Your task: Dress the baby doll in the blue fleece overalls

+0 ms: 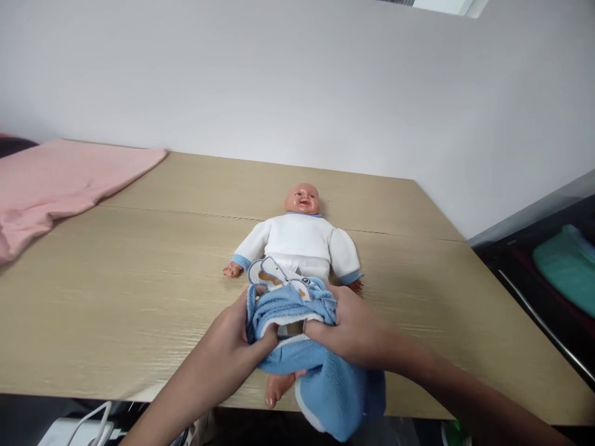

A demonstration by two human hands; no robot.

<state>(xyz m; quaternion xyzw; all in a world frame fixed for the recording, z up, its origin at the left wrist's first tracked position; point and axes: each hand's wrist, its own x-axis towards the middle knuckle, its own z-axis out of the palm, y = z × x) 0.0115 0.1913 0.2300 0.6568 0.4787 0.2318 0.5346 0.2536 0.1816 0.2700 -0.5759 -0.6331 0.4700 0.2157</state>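
A baby doll (pixel 303 234) lies on its back on the table, its head towards the wall, dressed in a white top with blue cuffs and neckline. Over its lower body, my two hands hold a blue terry baby garment (pixel 297 303) with white edging and an animal patch. My left hand (pixel 246 337) grips the bunched cloth on the left, thumb at the opening. On the right side my right hand (pixel 341 328) is closed on it the same way. The opening gapes between my thumbs, and part of the garment hangs down at the right. One doll foot (pixel 279 389) shows below the cloth; the legs are mostly hidden.
The wooden table (pixel 153 297) meets a pale wall (pixel 279 80) at the back. A pink cloth (pixel 69 179) lies on its left side. To the right, below the tabletop, sits a teal item (pixel 564 266) on something dark. A white device with a cable (pixel 79 430) is at the lower left.
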